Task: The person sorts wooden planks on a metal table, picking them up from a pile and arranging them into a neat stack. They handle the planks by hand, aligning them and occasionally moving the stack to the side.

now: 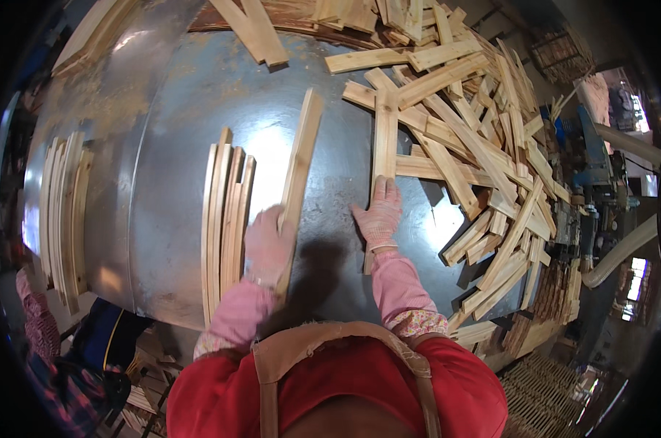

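Observation:
My left hand (pixel 270 244), in a pale pink glove, is closed around the lower part of a pale wooden strip (pixel 302 150) that points away from me, its far end angled slightly right. My right hand (pixel 381 215), gloved the same way, rests on another wooden strip (pixel 386 139), fingers stretched out along it and thumb apart. That strip's far end lies against the loose pile of wooden strips (pixel 454 135) on the right. Just left of my left hand, several strips stand side by side in a small row (pixel 224 212).
Under everything is a worn metal table (pixel 177 182) with a seam. Another row of strips (pixel 65 212) sits at its left edge, and more boards (pixel 250 29) lie at the far side. Machinery with hoses (pixel 600 160) stands beyond the right edge. Another person's sleeve (pixel 38 317) shows at lower left.

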A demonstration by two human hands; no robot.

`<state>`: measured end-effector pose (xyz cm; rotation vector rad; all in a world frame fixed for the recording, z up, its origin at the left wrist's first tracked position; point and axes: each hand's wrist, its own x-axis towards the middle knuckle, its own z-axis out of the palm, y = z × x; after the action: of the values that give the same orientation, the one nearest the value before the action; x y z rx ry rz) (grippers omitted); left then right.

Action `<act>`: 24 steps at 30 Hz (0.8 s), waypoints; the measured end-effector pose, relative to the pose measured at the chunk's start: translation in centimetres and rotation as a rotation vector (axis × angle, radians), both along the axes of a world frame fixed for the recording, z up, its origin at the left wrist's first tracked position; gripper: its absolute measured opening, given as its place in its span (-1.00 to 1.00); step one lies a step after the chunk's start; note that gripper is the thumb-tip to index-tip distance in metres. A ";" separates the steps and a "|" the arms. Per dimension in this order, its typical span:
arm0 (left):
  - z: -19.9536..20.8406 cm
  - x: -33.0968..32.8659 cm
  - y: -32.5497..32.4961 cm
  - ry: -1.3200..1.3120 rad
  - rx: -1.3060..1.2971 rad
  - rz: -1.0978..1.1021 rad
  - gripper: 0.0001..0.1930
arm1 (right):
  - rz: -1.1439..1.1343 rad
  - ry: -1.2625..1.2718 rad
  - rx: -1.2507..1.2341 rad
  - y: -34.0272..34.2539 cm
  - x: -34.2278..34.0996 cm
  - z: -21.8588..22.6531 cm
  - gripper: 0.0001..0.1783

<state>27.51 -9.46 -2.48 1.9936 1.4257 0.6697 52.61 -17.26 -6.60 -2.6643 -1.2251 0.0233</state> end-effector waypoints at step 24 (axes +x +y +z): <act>0.3 -11.7 -5.4 0.235 0.072 0.062 -0.22 | 0.111 -0.587 0.112 4.2 26.2 2.1 -0.37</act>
<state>15.85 -14.87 -2.21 2.1484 1.6268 0.5329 78.80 -13.06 -4.53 -2.5789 -1.4693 -0.8360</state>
